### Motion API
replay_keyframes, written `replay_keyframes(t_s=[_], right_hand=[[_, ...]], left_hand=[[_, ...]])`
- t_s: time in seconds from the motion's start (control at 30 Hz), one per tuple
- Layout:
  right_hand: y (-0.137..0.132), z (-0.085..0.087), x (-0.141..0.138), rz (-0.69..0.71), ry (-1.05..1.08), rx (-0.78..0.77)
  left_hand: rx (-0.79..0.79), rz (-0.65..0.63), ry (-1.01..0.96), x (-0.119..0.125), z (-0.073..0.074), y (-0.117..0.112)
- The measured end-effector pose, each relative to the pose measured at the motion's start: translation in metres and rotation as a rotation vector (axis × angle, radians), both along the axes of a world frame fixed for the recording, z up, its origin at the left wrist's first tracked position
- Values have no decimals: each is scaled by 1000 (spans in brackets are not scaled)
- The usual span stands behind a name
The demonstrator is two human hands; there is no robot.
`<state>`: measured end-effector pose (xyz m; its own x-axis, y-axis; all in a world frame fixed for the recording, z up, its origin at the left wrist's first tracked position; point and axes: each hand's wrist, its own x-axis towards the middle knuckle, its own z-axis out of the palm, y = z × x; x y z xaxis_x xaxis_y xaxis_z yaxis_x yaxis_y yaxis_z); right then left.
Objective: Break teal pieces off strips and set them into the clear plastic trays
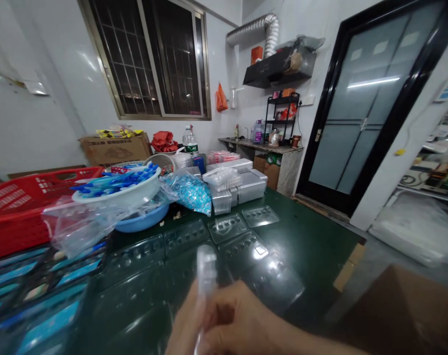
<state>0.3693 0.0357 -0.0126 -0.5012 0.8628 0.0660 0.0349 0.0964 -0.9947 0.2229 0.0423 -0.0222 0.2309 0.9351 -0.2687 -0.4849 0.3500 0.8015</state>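
My right hand [238,320] is low in the middle of the view, its forearm coming in from the bottom right. Its fingers are closed round a clear plastic piece [206,268] that stands upright above the knuckles, blurred by motion. Just beyond it, several clear blister trays [227,227] lie in rows on the dark green table [312,246]. My left hand is out of view.
At left are a red basket [20,207], printed blue cards [31,301], and a white bowl of blue pens [116,187] on a blue basin. A bag of blue bits [190,192] and clear boxes [242,187] sit further back. A brown carton [401,305] stands at bottom right.
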Motion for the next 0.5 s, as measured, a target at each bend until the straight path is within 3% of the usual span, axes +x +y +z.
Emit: replay_keyframes(t_s=[0.07,0.17,0.37,0.5], right_hand=[[-13,1,-16,-1,193,-149],[-16,3,-17,7,310,-258],[-18,-1,-16,61,410,-285],[-22,-2,-16,51,393,-285]], left_hand=[[-35,-5,18,7,0,-12],[-79,-63,0,12,5,-26],[-117,-146,-58,20,19,-38],[-112,-159,-62,22,20,-40]])
